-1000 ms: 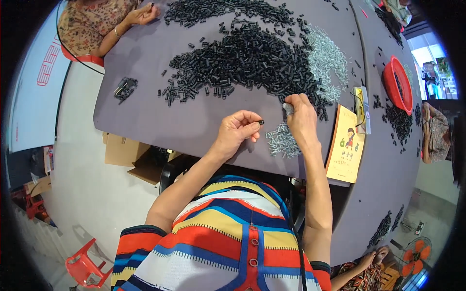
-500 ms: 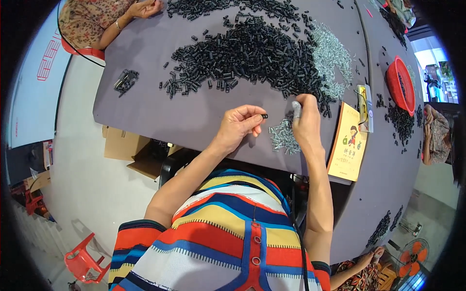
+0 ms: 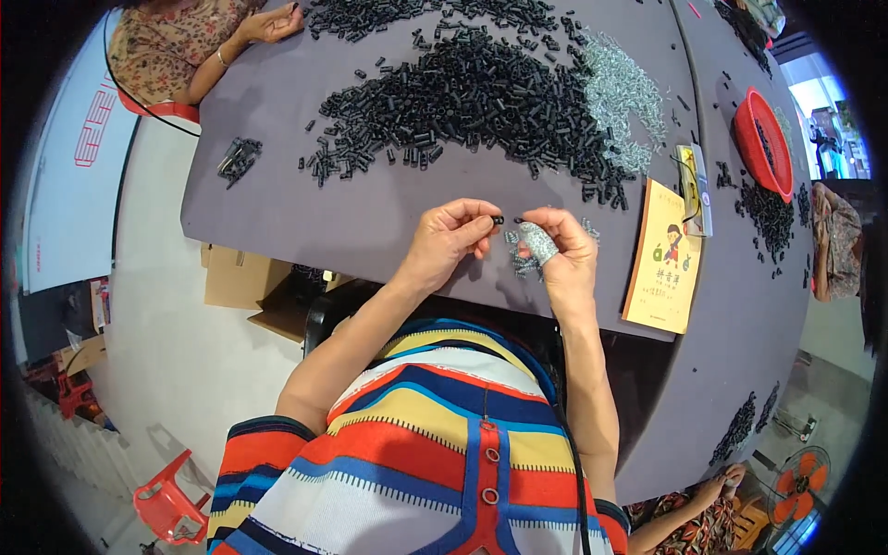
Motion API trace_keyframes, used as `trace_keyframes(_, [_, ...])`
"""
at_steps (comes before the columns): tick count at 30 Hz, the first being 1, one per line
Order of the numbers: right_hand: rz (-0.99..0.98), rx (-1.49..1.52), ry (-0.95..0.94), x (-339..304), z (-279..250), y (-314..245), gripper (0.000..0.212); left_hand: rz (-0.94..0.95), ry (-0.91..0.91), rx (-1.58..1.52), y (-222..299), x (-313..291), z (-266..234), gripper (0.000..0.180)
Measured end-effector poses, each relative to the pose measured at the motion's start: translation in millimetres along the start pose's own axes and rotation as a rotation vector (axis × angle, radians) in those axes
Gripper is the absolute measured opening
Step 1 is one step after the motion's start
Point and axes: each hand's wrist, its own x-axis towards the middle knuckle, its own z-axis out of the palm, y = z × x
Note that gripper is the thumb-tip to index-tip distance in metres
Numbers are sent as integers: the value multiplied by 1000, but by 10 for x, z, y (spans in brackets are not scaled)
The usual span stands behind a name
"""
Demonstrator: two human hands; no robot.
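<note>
My left hand (image 3: pixel 442 245) pinches a short black cylindrical piece (image 3: pixel 499 220) between thumb and forefinger, its end pointing right. Just across from it, my right hand (image 3: pixel 572 264) is closed in a pinch, with a small dark piece (image 3: pixel 520 220) at its fingertips. A speckled grey wrap (image 3: pixel 538 243) covers the right thumb. The two pieces are close, with a narrow gap between them. Under the right hand lies a small heap of clear, shiny little parts (image 3: pixel 524 268), partly hidden by it. Beyond both hands spreads a large heap of black cylindrical pieces (image 3: pixel 472 106).
More clear parts (image 3: pixel 624 102) lie right of the black heap. A yellow booklet (image 3: pixel 661 264) and glasses (image 3: pixel 689 180) are at the right, a red basket (image 3: pixel 763 143) beyond. A small dark cluster (image 3: pixel 240 162) sits at left. Other people's hands (image 3: pixel 273 23) rest at the table's edges.
My right hand has moved left from the far side of the clear parts, toward the left hand, and now pinches a small dark piece. The left hand stays in place with its black piece.
</note>
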Motion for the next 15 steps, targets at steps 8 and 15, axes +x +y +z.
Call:
trace_keyframes(8, [-6,-68,35,-81,48,51,20,35,-21,160,37,-40,84,16])
trace_keyframes(15, [-10,-54,43,-89,70,28,19,91,-24,183,59,-21,124,17])
